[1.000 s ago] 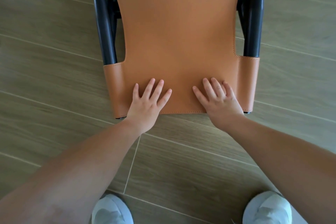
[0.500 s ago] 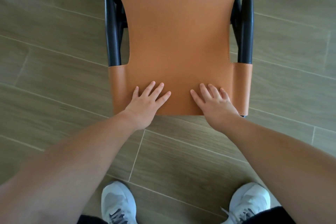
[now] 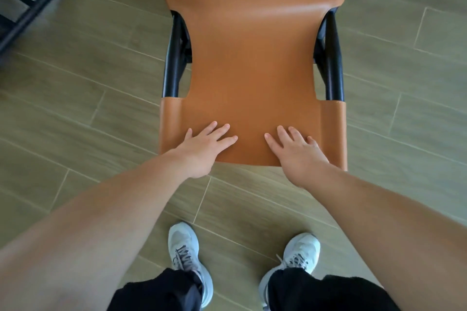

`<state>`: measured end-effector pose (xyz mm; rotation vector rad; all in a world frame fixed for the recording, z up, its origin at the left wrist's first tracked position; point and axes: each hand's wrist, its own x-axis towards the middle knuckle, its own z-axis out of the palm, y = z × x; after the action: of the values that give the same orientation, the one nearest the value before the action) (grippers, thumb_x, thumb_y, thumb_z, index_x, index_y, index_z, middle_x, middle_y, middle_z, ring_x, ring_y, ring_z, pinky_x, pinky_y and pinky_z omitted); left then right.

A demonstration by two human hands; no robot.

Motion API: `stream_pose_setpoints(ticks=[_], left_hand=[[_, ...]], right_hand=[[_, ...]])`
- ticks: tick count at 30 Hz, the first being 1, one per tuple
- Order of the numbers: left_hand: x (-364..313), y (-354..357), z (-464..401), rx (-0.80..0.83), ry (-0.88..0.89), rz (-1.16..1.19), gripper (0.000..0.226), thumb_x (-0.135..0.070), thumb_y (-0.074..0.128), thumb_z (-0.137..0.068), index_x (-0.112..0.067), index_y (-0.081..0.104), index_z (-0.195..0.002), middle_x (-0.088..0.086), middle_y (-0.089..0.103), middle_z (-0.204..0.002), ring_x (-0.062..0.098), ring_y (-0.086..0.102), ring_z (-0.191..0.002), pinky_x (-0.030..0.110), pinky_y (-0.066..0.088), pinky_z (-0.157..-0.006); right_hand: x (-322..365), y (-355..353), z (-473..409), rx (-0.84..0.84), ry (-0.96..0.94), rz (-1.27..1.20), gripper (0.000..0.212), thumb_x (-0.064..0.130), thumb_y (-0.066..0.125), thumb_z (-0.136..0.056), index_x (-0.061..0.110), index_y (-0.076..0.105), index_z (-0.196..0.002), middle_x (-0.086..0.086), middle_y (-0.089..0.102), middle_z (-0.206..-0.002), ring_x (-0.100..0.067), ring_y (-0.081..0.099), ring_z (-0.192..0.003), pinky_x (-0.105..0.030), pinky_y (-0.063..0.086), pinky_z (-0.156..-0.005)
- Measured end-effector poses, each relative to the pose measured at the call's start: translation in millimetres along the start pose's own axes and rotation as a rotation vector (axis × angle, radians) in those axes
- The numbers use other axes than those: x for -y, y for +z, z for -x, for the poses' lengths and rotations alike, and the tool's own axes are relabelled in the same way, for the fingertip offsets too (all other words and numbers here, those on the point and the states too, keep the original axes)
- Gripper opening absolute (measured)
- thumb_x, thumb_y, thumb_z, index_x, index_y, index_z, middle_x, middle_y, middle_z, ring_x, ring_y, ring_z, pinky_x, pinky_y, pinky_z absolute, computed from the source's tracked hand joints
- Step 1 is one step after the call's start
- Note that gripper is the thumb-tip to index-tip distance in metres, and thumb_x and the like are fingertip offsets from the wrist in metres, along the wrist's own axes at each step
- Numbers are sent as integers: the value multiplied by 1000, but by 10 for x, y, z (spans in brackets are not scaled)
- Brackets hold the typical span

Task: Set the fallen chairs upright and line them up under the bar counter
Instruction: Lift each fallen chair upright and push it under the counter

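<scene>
A chair with a tan leather back and seat (image 3: 252, 58) and black metal frame (image 3: 174, 63) fills the middle of the head view. Its backrest's top edge lies nearest me and its seat runs away toward the top of the frame. My left hand (image 3: 202, 149) rests on the leather near that edge, left of centre, with straight fingers spread. My right hand (image 3: 295, 151) lies flat the same way right of centre. Both thumbs are hidden below the edge.
Black metal bars of another piece of furniture (image 3: 32, 5) cross the top left corner. Wood-look floor tiles (image 3: 404, 83) surround the chair on both sides. My two grey sneakers (image 3: 187, 250) stand just behind the backrest edge.
The view has pulled back and up from the chair, and my feet and trouser legs have come into sight. Both hands keep their places on the backrest edge. The black bars appeared at top left.
</scene>
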<state>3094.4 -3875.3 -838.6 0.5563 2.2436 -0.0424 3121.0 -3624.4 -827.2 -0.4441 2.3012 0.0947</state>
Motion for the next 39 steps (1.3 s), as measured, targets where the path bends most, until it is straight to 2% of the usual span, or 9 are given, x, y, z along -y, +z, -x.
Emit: stream_pose_setpoints(ticks=[9, 12, 15, 20, 23, 25, 29, 33, 39], left_hand=[[-182, -1227, 378, 70, -82, 125, 111, 25, 35, -76, -50, 6, -152, -26, -10, -161, 13, -9, -151, 64, 13, -117], [-120, -1568, 430, 69, -82, 127, 110, 23, 31, -75, -52, 7, -151, -28, -8, -161, 11, -6, -151, 61, 23, -116], [-45, -1823, 477, 50, -67, 136, 108, 21, 29, -75, -53, 7, -150, -29, -7, -161, 9, -4, -151, 55, 32, -113], [90, -2182, 598, -103, 11, 114, 95, 14, 34, -84, -47, 15, -153, -16, 12, -163, 13, 12, -150, 34, 28, -114], [171, -2414, 674, -246, 83, 21, 86, 9, 38, -86, -42, 18, -154, -11, 27, -157, 17, 31, -138, 30, 34, -106], [206, -2592, 680, -355, 131, -81, 86, 10, 40, -85, -36, 20, -155, -5, 35, -154, 20, 39, -130, 36, 30, -110], [297, -3017, 703, -491, 182, -182, 81, 8, 45, -84, -27, 27, -154, -1, 46, -147, 23, 48, -124, 43, 30, -113], [457, -3563, 588, -579, 125, -262, 65, -1, 49, -85, -23, 43, -146, -1, 58, -131, 25, 57, -109, 41, 41, -98], [658, -4166, 452, -592, 133, -232, 38, -16, 54, -88, -19, 59, -126, 0, 62, -111, 25, 56, -96, 43, 48, -80]], right_hand=[[-394, -1087, 401, 9, -22, -66, 101, -6, 51, -86, 34, -11, -154, -2, -9, -164, -30, -2, -151, -56, 19, -117], [-459, -1353, 443, -54, -25, -45, 91, 0, 47, -90, 33, -8, -155, -4, -2, -164, -35, 4, -150, -58, 23, -115], [-517, -1536, 472, -136, -22, 6, 80, 6, 40, -95, 32, -6, -155, -5, 5, -162, -39, 10, -148, -57, 28, -113], [-592, -1935, 561, -181, 11, 43, 74, 9, 36, -97, 32, -4, -155, -5, 12, -161, -41, 19, -145, -52, 37, -106], [-659, -2278, 604, -200, 15, 60, 73, 11, 37, -96, 31, -1, -155, -6, 25, -154, -40, 31, -138, -47, 48, -93], [-703, -2472, 642, -272, 20, 97, 74, 12, 43, -94, 27, 4, -155, -6, 35, -143, -35, 43, -125, -42, 52, -78], [-824, -2896, 675, -419, 40, 151, 70, 12, 51, -88, 19, 18, -149, -5, 45, -127, -27, 52, -102, -35, 37, -60], [-965, -3345, 575, -514, 64, 140, 48, 10, 51, -86, 21, 37, -131, -3, 48, -113, -25, 52, -98, -34, 36, -67], [-1158, -3863, 396, -525, 54, 62, 50, 14, 45, -92, 29, 34, -139, -3, 45, -125, -27, 46, -113, -40, 43, -89]])
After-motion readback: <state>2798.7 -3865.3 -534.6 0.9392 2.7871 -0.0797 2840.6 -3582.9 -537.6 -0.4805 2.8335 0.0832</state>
